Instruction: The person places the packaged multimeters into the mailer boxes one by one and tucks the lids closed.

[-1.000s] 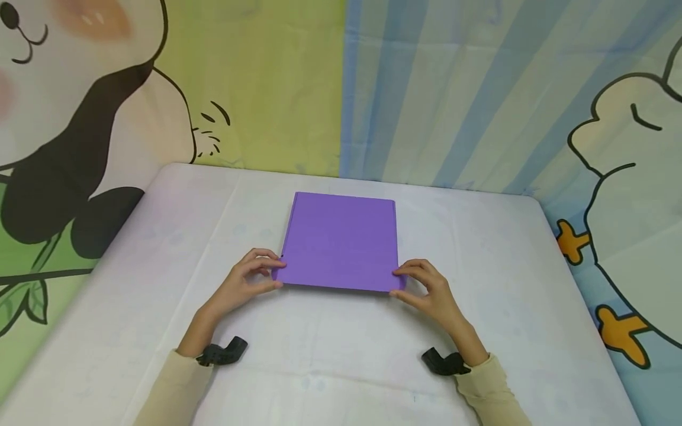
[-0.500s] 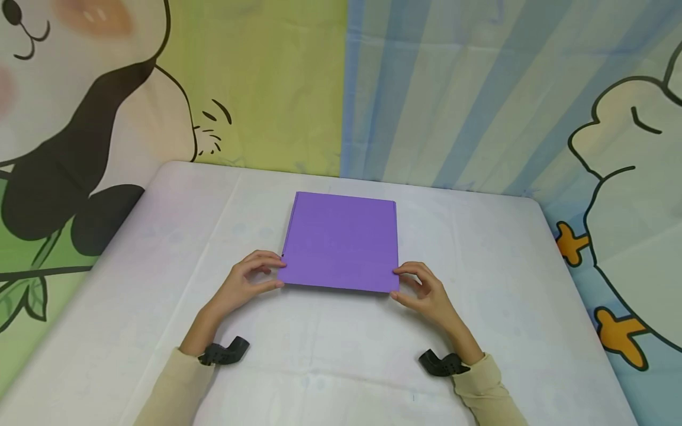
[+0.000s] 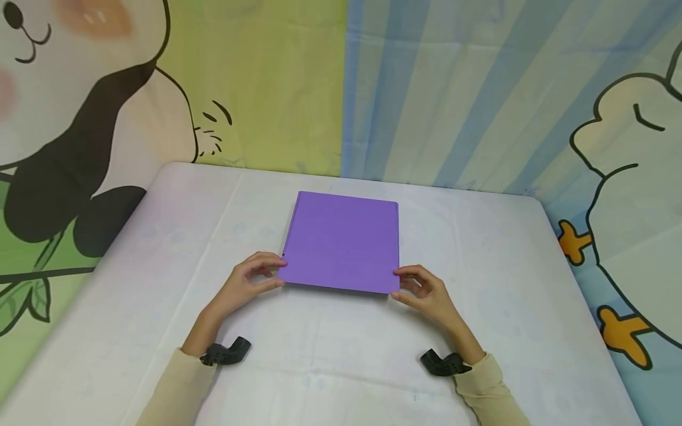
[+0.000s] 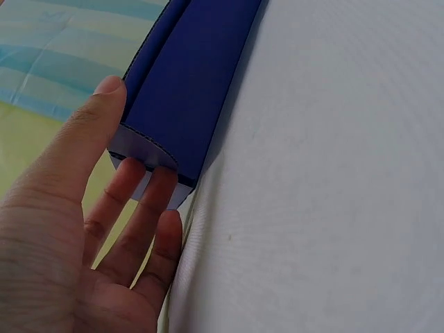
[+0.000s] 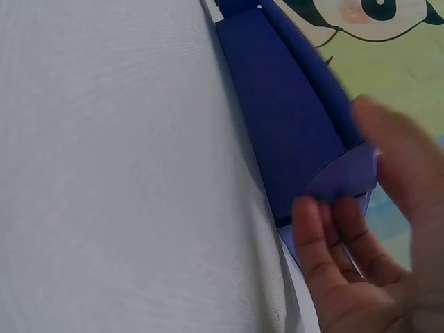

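A flat purple cardboard box (image 3: 341, 242) lies on the white table, its broad top facing up. At its near left corner is my left hand (image 3: 250, 277), thumb at the front edge and fingers at the side. My right hand (image 3: 426, 289) holds the near right corner in the same way. The left wrist view shows a rounded end flap (image 4: 146, 146) between thumb and fingertips, beside the dark front wall (image 4: 191, 76). A matching rounded flap (image 5: 343, 173) meets the right fingertips in the right wrist view, the thumb above it blurred.
White cloth covers the table (image 3: 330, 355). A printed curtain with a panda (image 3: 106, 100) and a white bird (image 3: 639, 195) hangs around its back and sides. Each wrist wears a black camera mount (image 3: 226, 351).
The small flaps that stuck out at the box's near corners a second ago are folded in. Both hands stay at the corners, and the box has barely shifted.
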Tool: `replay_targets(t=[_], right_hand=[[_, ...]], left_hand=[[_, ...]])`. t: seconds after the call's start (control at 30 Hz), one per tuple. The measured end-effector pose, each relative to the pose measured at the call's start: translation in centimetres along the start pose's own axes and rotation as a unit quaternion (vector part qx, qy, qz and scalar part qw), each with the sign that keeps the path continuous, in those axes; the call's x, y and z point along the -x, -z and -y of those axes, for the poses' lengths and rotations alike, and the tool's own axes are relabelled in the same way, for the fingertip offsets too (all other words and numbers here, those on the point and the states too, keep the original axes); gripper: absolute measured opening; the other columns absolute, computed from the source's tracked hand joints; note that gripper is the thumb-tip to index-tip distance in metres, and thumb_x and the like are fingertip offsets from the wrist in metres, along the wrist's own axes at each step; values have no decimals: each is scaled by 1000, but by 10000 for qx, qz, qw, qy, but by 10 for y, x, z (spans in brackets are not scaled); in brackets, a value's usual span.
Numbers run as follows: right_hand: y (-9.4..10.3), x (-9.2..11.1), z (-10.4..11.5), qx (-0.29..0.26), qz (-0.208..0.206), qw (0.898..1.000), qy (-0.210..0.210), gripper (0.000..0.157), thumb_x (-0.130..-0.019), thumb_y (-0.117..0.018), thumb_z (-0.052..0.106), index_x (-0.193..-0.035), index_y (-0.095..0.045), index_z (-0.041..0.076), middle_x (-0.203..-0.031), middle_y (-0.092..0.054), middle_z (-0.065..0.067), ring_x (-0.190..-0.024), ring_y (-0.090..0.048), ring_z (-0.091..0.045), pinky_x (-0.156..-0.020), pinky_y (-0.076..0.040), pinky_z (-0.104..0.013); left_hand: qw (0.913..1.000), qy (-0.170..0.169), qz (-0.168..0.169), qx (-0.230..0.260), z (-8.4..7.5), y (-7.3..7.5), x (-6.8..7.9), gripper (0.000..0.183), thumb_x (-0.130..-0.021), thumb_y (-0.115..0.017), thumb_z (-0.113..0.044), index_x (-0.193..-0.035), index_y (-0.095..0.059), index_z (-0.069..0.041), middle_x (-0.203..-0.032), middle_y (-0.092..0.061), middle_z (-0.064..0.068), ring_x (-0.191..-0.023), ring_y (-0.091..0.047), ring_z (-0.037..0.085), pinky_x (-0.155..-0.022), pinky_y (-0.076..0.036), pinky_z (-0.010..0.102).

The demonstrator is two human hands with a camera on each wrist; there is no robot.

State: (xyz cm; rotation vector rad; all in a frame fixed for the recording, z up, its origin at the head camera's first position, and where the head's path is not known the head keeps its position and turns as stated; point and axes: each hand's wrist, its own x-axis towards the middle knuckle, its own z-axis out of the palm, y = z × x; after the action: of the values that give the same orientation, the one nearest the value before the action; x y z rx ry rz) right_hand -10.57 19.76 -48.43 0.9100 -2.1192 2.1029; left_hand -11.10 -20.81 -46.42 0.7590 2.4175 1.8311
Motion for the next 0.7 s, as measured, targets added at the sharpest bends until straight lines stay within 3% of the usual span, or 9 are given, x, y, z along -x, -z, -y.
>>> replay_targets(t=[0.2, 0.33, 0.4, 0.6, 0.7], right_hand=[[-1, 0, -3, 402, 73, 9990, 175, 47, -74, -69, -24, -118, -55, -17, -117, -51, -24, -107, -54, -13, -90, -52, -24], [-2, 0, -3, 592, 11, 9981, 186, 49, -80, -63, -22, -127, -51, -16, -127, -41, -31, -118, -48, -15, -96, -50, -27], [-2, 0, -3, 663, 23, 9978, 65, 51, -83, -61, -20, -132, -47, -15, -137, -34, -31, -127, -44, -14, -100, -47, -28], [-3, 1, -5, 701, 238, 9972, -145, 52, -89, -56, -18, -139, -42, -13, -153, -21, -31, -139, -35, -9, -107, -40, -22], [-4, 1, -8, 746, 192, 9970, 9, 52, -87, -55, -21, -137, -44, -14, -151, -24, -35, -138, -36, -8, -107, -40, -21]], left_hand=[[9999, -81, -71, -73, -3, -4, -1, 44, -79, -74, 11, -121, -61, 8, -120, -58, 20, -105, -57, 8, -79, -52, 31], [9992, -177, -173, -308, -8, -9, -3, 54, -79, -73, 11, -129, -54, 9, -123, -54, 23, -105, -55, 19, -74, -49, 34], [9986, -214, -216, -425, -3, -12, -3, 60, -78, -73, 11, -134, -50, 9, -127, -50, 23, -107, -52, 20, -73, -47, 34], [9975, 151, -164, -665, 27, -15, -2, 80, -83, -74, -1, -152, -34, -11, -151, -37, 11, -121, -45, 9, -77, -43, 26], [9958, 302, -99, -857, 27, -15, -2, 79, -87, -74, -9, -153, -32, -19, -154, -37, 7, -119, -47, 9, -79, -41, 24]])
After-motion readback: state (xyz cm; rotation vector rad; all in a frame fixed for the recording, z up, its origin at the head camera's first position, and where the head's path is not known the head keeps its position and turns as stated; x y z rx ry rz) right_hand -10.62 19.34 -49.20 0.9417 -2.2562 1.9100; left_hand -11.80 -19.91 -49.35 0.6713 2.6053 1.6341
